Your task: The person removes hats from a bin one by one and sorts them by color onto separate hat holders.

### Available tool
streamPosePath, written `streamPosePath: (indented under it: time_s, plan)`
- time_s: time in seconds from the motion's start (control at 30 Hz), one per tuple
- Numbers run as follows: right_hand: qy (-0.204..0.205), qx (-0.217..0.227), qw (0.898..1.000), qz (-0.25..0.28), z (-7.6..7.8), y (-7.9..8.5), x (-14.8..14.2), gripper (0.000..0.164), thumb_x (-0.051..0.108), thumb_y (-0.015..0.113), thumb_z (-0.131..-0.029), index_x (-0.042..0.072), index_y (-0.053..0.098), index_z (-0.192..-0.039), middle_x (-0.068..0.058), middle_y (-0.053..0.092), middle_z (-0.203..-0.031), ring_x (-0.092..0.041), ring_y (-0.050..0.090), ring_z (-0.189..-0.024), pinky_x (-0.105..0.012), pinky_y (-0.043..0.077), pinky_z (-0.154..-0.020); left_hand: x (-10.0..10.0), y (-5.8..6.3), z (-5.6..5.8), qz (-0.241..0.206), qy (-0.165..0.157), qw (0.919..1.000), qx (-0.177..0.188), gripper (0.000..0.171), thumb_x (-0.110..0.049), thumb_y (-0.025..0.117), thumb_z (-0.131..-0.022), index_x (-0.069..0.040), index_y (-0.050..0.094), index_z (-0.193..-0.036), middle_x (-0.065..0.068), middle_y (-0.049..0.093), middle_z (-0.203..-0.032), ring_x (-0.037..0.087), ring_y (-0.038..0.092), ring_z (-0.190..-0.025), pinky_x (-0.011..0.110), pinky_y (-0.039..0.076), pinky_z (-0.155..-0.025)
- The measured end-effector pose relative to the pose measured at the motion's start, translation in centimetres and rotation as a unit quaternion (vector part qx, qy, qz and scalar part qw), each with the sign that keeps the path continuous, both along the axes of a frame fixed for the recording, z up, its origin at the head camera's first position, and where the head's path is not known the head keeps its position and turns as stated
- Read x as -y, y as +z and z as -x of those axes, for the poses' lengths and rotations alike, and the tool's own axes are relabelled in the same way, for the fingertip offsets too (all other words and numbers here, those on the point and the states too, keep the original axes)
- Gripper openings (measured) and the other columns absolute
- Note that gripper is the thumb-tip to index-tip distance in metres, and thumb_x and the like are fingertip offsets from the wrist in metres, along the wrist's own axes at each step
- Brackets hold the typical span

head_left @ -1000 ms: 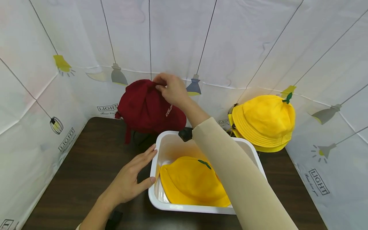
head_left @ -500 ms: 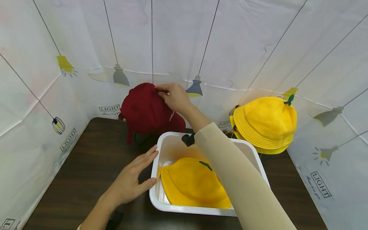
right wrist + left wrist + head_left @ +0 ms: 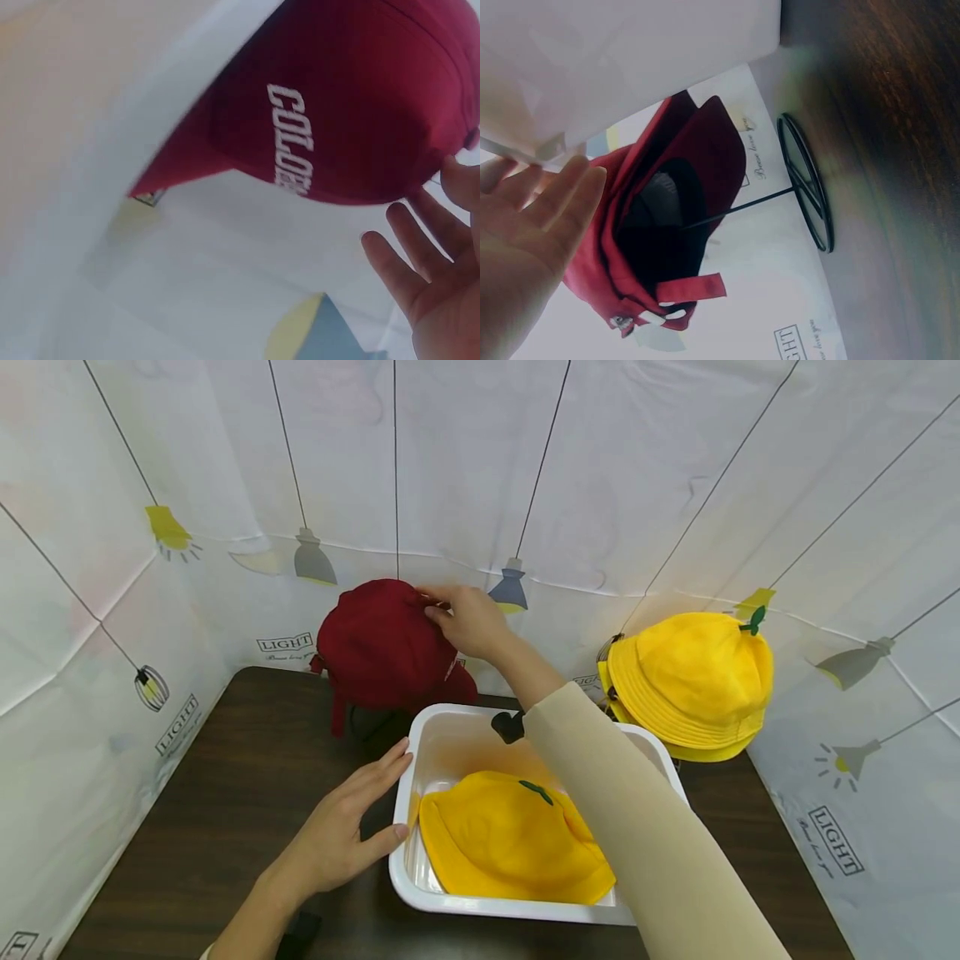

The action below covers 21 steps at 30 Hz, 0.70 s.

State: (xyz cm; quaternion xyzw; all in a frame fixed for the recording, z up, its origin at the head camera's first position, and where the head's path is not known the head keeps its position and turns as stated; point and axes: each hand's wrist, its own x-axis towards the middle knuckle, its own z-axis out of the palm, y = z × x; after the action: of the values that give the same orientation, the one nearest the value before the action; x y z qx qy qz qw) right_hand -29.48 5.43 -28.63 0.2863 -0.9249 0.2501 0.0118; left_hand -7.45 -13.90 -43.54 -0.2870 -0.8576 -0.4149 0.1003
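A red baseball cap [image 3: 375, 643] with white lettering sits on a black wire hat stand [image 3: 808, 184] by the back wall. In the left wrist view a second red brim layer shows beside the first, like stacked caps. My right hand [image 3: 472, 620] pinches the cap's upper right side between thumb and forefinger, the other fingers spread in the right wrist view. With straight fingers my left hand [image 3: 337, 827] touches the left rim of a white plastic basin [image 3: 517, 910]. Inside the basin lies a yellow bucket hat [image 3: 502, 839] with a green sprout; my right forearm hides the basin's right part.
Further yellow bucket hats [image 3: 693, 681] sit stacked on a stand at the right rear. A lamp-printed white cloth [image 3: 465, 460] surrounds the back and sides of the dark wooden table [image 3: 217, 810]. A black wrist camera [image 3: 508, 727] hangs beneath the right sleeve.
My right hand has shifted slightly right and down while touching the cap. The cap has turned, so its lettering is mostly out of the head view. The left hand stays at the basin.
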Motion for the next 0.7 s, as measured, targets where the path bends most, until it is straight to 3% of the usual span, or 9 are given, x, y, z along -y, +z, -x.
streamPosePath:
  time_s: [0.37, 0.7]
  plan:
    - [0.017, -0.021, 0.999, 0.020, -1.8, 2.3, -3.0, 0.045, 0.025, 0.061, -0.107, 0.013, 0.059, -0.150, -0.005, 0.063, -0.147, -0.022, 0.060, -0.130, -0.042, 0.050, -0.105, -0.1, -0.1, 0.0, -0.004, 0.001, 1.0000, 0.005, 0.076, -0.028, 0.072, -0.095, -0.021, 0.039, -0.163, -0.003, 0.029, -0.171, 0.025, 0.043, -0.148, 0.064, 0.043, -0.110]
    - [0.036, -0.033, 0.999, 0.018, -3.6, 2.6, -6.3, 0.054, 0.028, 0.064, -0.105, 0.011, 0.052, -0.155, -0.006, 0.061, -0.149, -0.023, 0.060, -0.129, -0.042, 0.054, -0.103, 0.0, -0.1, 0.1, -0.007, 0.004, 1.0000, 0.004, 0.075, -0.027, 0.072, -0.095, -0.020, 0.040, -0.163, -0.002, 0.030, -0.171, 0.026, 0.045, -0.146, 0.065, 0.045, -0.108]
